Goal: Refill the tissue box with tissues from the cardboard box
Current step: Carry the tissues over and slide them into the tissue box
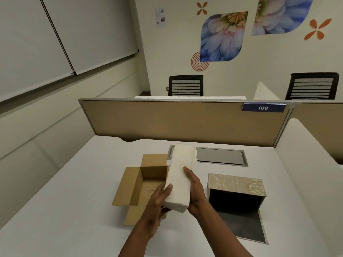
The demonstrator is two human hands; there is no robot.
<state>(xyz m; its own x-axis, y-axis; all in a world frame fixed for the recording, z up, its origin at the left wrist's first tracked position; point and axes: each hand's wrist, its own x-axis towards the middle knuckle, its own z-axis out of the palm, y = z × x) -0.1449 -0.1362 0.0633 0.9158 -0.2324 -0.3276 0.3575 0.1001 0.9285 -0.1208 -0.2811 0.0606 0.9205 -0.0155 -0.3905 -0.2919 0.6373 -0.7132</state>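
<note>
Only readable text from my spot: "109", white digits on blue tag point(263, 107), fixed at top edge of tan desk divider point(176, 121), right end. Paper sheet point(160, 17) on far wall has print, too small to read.

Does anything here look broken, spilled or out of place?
Nothing looks damaged or spilled. The tissue box lies on its side with its flap folded open on the desk, apparently for refilling. Both hands, left hand and right hand, hold the tissue stack tilted above the open cardboard box.
</note>
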